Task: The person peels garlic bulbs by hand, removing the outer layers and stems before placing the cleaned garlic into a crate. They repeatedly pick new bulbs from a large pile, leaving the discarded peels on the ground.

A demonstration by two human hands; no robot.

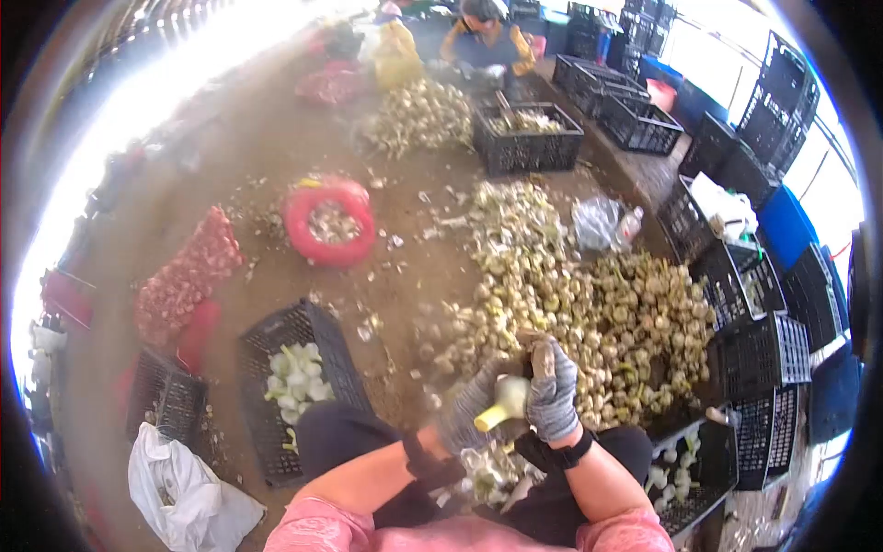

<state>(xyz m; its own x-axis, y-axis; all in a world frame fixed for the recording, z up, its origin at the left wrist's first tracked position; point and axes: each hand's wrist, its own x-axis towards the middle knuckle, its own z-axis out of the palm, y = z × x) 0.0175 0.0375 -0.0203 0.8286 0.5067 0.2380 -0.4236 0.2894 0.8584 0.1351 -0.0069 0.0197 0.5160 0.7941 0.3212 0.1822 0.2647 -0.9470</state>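
Note:
In front of my knees a pale garlic bulb (511,396) with a cut yellow-green stem is between my two grey-gloved hands. My left hand (471,407) is smeared by motion, its fingers curled round the bulb's far side. Close against the bulb, my right hand (554,394) is closed, its thumb up; a brownish tip shows at the top, and what it grips is mostly hidden. Just beyond both hands spreads a large heap of garlic bulbs (635,317). Loose peelings (497,474) lie between my legs.
Black crates with trimmed garlic stand at my left (317,322) and right (708,469). A red ring-shaped bundle (299,221), a red mesh sack (184,276) and a white bag (189,497) lie leftward. Stacked crates (763,354) line the right. Another person (492,41) sits at the back.

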